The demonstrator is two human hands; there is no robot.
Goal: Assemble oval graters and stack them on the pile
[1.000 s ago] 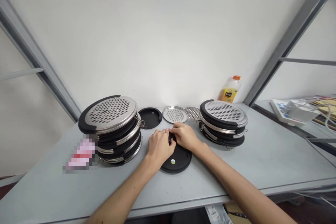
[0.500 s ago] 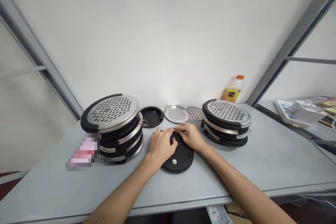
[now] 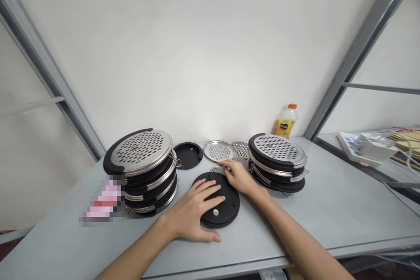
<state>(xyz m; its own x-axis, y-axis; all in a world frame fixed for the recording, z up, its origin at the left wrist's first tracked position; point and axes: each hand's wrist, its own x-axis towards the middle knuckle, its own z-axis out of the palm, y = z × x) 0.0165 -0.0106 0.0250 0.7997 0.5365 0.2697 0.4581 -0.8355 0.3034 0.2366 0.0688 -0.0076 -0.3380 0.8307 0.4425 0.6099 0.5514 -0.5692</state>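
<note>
In front of me a round black disc-shaped lid (image 3: 226,214) lies flat on the table, with a small round sticker and a short dark peg on it. A bent wire clip (image 3: 213,169) sticks out at its far edge. My left hand (image 3: 197,210) is open, fingers spread over the lid's left side and thumb on the tabletop. Just right of the wire clip, my right hand (image 3: 236,176) has its fingertips drawn together in a pinch, its side over the lid's far right edge. What lies between those fingertips is too small to make out.
A tall stack of round graters (image 3: 141,153) with black rims stands left, a shorter stack (image 3: 277,153) right. Behind lie a black round tray (image 3: 187,156), a grater plate (image 3: 219,152) and a coarser plate (image 3: 241,148). A juice bottle (image 3: 285,122) stands by the wall.
My left hand has left the wire clip at the lid's far edge, moved toward me and opened flat over the lid. My right hand stays by the clip. The view has shifted slightly.
</note>
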